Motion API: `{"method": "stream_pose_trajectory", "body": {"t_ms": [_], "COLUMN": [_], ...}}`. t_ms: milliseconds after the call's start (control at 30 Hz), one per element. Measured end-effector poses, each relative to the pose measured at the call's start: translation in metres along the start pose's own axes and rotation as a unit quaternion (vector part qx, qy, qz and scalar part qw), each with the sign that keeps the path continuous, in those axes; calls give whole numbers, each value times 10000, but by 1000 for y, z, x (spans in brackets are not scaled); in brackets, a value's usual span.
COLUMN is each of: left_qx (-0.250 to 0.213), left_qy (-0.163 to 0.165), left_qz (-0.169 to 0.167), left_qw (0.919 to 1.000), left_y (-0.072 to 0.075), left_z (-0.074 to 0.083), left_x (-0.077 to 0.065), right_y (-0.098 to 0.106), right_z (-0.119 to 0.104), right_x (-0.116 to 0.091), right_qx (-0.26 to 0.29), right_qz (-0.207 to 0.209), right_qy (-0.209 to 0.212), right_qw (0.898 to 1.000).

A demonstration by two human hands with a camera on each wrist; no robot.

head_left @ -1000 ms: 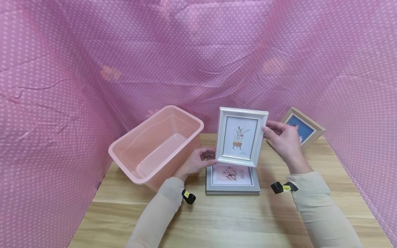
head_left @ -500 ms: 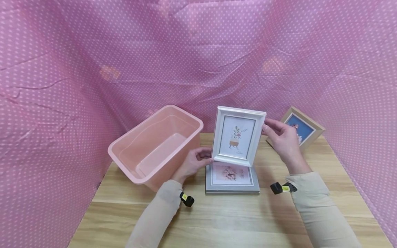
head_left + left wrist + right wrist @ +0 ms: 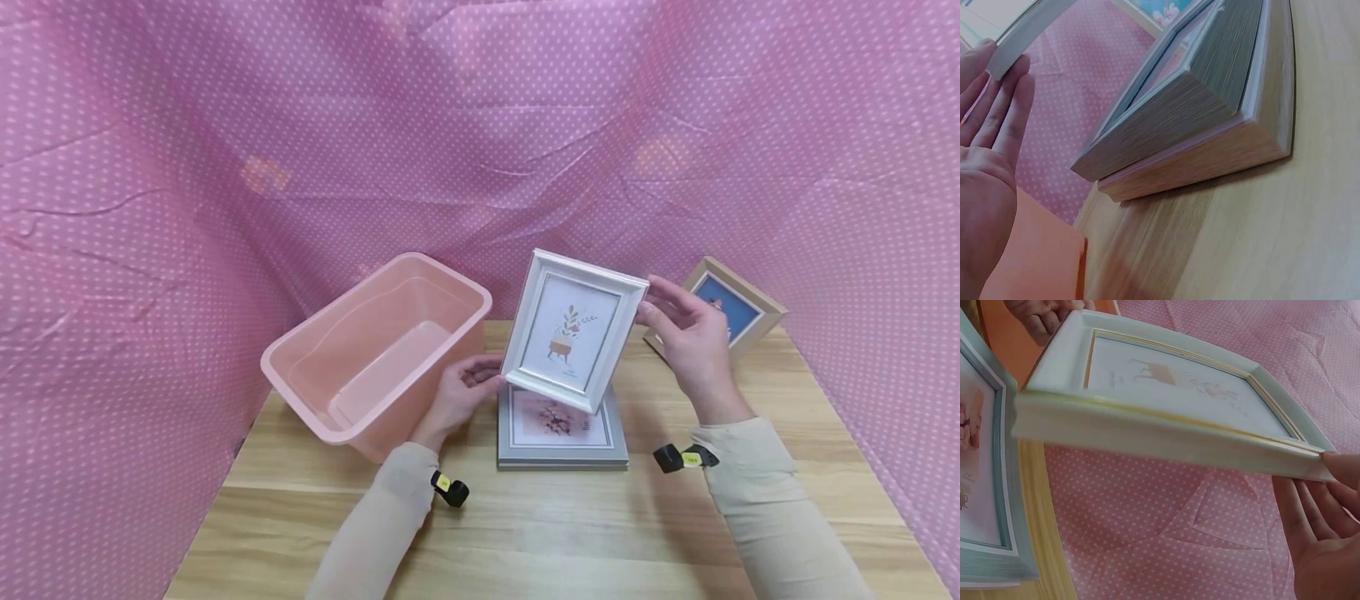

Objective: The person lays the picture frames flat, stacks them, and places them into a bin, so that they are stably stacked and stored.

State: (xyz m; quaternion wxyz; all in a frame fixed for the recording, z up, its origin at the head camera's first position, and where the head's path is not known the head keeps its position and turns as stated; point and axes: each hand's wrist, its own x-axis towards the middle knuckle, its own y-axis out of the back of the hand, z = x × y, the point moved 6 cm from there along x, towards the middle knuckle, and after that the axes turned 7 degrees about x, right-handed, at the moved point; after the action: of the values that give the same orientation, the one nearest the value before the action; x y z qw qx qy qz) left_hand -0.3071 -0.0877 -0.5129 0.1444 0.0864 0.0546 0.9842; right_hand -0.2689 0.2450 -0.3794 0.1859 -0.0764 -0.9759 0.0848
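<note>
A white picture frame [image 3: 573, 329] is held up above the worktop [image 3: 525, 533], its top tilted towards one o'clock, with a potted plant drawn on its picture. Its corner at eight o'clock is pinched between the thumb and fingers of the left hand [image 3: 460, 398]; its corner at two o'clock is gripped by the right hand [image 3: 696, 350], the thumb being laid on the front and the fingers behind. At six o'clock from it, a grey frame [image 3: 562, 437] with a flower picture is partly covered in the head view; in the left wrist view, the grey frame is seen stacked flat on a lower frame [image 3: 1197, 161] with brownish sides. A pink tub [image 3: 352, 333] is placed at nine o'clock. At three o'clock, a tan frame [image 3: 731, 304] with a blue picture is stood tilted, partly hidden by the right hand. The background is filled by pink dotted cloth [image 3: 480, 142].
</note>
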Motion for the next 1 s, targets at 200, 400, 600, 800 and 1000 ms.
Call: {"method": "stream_pose_trajectory", "body": {"t_ms": [200,400,600,800,1000], "left_qx": [-187,-225,-459,-735,-1094], "left_qy": [-51,-364,-820,-892,-672], "left_qz": [366,655,830,1072,1429], "left_qw": [9991,9969,9921,9875,9814], "left_y": [3,6,7,7,7], "left_z": [-2,-1,3,1,-3], "left_x": [-3,-7,-10,-11,-11], "right_y": [1,4,6,7,8], "right_z": [1,4,10,16,20], "right_x": [-4,-8,-13,-17,-19], "right_qx": [267,-7,-152,35,323], "right_qz": [-10,-82,-128,-258,-367], "right_qy": [6,67,-16,35,174], "right_qw": [9996,9999,9998,9997,9987]}}
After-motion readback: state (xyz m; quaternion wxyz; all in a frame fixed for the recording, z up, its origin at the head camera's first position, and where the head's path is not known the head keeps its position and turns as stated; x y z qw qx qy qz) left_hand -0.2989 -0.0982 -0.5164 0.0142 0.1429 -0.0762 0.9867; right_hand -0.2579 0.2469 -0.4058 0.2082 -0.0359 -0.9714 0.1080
